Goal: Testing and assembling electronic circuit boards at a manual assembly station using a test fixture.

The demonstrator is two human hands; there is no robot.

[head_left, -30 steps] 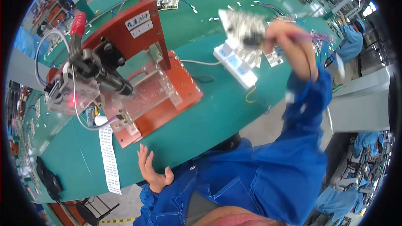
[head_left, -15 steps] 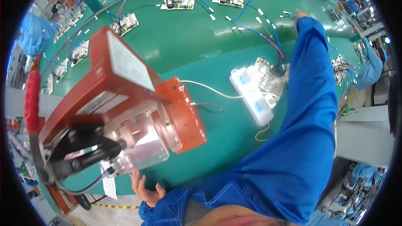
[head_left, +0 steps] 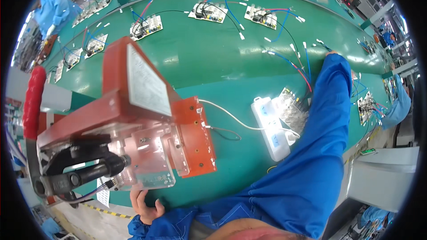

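Observation:
My left hand [head_left: 147, 207] is by the table's front edge, fingers loosely spread, with fingertips at the lower edge of a clear plastic fixture [head_left: 153, 160]. That fixture sits in an orange-red press [head_left: 198, 151] with a red-gripped lever [head_left: 34, 102]. My right arm reaches far across the bench. Only a bit of my right hand [head_left: 331, 54] shows beyond the blue cuff, beside thin wires with white connectors [head_left: 321, 42]; its fingers are mostly hidden. Next to the right sleeve lies a circuit board [head_left: 291, 109] with red and blue wires, partly covered by the arm.
A white power strip [head_left: 270, 129] with a plugged-in white cable lies mid-bench. Several wired circuit boards [head_left: 208, 12] line the green surface at the back, and another board [head_left: 367, 106] lies right of my arm. People in blue work at far left and right.
The whole view has shifted, so the boards appear lower and further right. My right hand has drawn back a little and shows less past the cuff. My left hand stays by the fixture.

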